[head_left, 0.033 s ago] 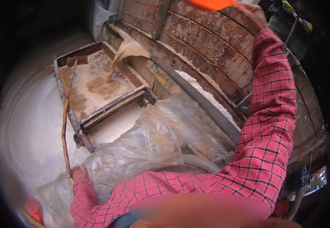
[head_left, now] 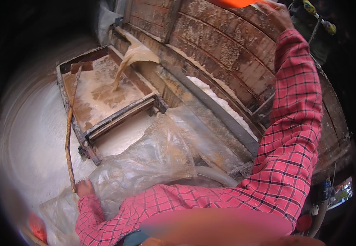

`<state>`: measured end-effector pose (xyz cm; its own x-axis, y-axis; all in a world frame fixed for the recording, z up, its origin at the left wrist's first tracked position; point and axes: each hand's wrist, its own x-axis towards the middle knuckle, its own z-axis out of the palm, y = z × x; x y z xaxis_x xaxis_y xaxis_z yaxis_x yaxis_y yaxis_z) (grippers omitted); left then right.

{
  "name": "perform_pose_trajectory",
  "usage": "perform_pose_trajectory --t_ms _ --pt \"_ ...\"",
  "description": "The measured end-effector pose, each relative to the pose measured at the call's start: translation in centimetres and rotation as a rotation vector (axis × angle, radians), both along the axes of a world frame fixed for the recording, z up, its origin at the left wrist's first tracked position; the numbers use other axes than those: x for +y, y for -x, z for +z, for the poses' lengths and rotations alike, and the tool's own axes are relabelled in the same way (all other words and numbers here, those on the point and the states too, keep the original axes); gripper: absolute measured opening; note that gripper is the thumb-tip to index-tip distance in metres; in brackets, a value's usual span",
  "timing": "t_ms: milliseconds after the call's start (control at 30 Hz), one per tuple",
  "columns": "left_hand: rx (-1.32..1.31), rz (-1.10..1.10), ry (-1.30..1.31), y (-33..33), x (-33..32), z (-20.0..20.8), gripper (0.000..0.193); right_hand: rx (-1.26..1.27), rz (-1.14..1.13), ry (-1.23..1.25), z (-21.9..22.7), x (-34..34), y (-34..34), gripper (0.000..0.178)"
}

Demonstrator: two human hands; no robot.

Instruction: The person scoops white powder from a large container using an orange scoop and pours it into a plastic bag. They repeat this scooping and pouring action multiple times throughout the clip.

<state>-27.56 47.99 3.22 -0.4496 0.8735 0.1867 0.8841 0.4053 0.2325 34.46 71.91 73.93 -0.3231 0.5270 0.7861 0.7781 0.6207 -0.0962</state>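
Note:
My right hand [head_left: 277,17] is raised at the top, with my arm stretched far out. Its fingers are closed on a bright orange object [head_left: 237,3], smooth and cut off by the picture's upper edge, so its kind is unclear. Low on the left, my left hand [head_left: 85,188] rests at a rim draped with clear plastic sheeting [head_left: 141,160]; its fingers look curled over it. Right beside that hand ends a wooden stick [head_left: 68,135] with a flat board [head_left: 82,66] at its far end, lying across a wooden frame box [head_left: 120,112]. Whether the hand touches the stick is unclear.
Brownish liquid pours off a cloth-like spout [head_left: 142,54] into the frame box, which stands in a wide round basin of whitish material [head_left: 30,135]. A curved wall of wooden planks [head_left: 223,45] rises beyond. A pale hose [head_left: 217,175] runs near my body.
My right hand and the orange object have shifted very slightly to the right and up. The left hand stays in place, and the liquid keeps pouring.

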Motion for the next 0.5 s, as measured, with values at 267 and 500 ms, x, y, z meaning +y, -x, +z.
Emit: perform_pose_trajectory --t_ms 267,500 --pt "0.048 0.011 -0.066 0.2 -1.1 -1.4 0.034 0.48 -0.461 -0.05 8.6 -0.9 -10.8 0.022" --pt "0.048 -0.019 -0.076 0.4 1.4 -2.9 0.033 1.234 -0.012 0.201 6.1 3.6 -16.6 0.019"
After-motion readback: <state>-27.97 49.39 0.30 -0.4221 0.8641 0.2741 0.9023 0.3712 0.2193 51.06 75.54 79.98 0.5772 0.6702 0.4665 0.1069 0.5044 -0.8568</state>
